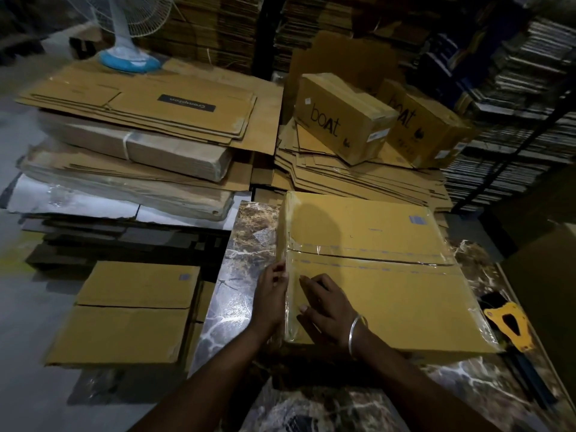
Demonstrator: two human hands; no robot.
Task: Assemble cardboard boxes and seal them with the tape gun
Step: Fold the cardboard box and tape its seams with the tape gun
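A flat brown cardboard box (383, 275) lies on the marble table (230, 322), its centre seam and left edge covered with clear tape. My left hand (269, 299) presses flat against the box's left side wall. On the top face near that same edge rests my right hand (327, 307), fingers spread over the tape and a metal bangle on the wrist. The yellow tape gun (511, 325) lies on the table just right of the box, untouched.
A taped box (131, 310) sits on a stack left of the table. Piles of flattened cartons (134, 120) fill the back left, under a fan base (129, 60). Two "boAt" boxes (343, 116) stand on flattened cardboard behind; shelving rises at right.
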